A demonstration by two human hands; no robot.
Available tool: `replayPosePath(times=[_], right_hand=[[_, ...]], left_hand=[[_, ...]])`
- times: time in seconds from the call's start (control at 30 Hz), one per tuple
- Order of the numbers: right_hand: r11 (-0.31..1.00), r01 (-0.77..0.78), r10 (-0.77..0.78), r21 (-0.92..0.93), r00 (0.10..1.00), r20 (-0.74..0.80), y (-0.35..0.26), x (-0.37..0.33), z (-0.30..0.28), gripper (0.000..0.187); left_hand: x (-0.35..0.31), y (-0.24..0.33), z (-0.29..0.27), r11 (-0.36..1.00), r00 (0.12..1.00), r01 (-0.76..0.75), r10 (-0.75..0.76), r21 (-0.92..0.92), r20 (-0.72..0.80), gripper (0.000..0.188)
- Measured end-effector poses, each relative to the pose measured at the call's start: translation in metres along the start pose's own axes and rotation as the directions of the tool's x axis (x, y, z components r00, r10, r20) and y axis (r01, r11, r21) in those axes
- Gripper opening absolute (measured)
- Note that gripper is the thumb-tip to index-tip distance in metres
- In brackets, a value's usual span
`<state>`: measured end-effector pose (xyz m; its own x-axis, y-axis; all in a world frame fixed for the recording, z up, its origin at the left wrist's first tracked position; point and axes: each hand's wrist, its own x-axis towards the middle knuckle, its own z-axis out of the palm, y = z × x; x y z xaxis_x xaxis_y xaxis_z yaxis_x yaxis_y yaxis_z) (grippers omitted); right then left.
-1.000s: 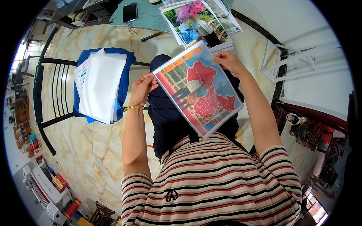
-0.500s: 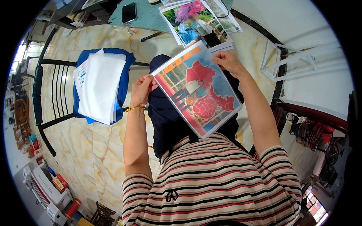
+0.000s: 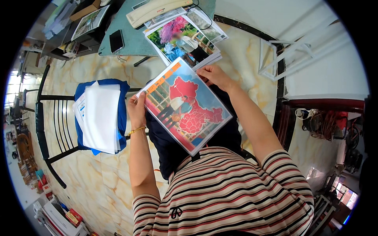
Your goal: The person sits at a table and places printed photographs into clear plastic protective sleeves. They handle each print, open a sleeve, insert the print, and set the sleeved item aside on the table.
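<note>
While my left hand (image 3: 136, 111) pinches the glossy sheet (image 3: 187, 108) at its left corner, its long axis slants down rightward. My right hand (image 3: 215, 76) seems closed on the upper-right edge.

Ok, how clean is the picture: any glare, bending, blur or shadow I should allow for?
Head view: the map print looks reasonably sharp, while a head on the photo is smeared; head view: glare whitens the left rim; head view: the fisheye bends the dark skirting strip, corners black; head view: soft shadow dulls the floor by the green table.
</note>
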<state>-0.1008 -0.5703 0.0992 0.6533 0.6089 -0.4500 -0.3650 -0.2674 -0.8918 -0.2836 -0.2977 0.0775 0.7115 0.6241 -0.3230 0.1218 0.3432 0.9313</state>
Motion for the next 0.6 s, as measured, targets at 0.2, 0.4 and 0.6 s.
replayPosePath(times=[0.2,0.4,0.6], right_hand=[[0.998,0.044,-0.049,-0.039,0.989,-0.141,0.003,0.009,0.008,0.038],[0.985,0.093,-0.058,0.144,0.971,-0.231,0.014,0.015,0.012,0.041],[0.981,0.038,-0.011,0.193,0.99,-0.141,-0.003,-0.002,0.012,0.034]], left_hand=[[0.005,0.007,0.001,0.999,0.996,-0.021,0.019,0.029,0.088,0.012],[-0.006,0.009,0.009,0.986,0.994,-0.016,0.034,-0.168,0.106,0.009],[-0.018,-0.002,0.015,0.965,0.991,0.003,0.032,-0.263,0.128,0.015]])
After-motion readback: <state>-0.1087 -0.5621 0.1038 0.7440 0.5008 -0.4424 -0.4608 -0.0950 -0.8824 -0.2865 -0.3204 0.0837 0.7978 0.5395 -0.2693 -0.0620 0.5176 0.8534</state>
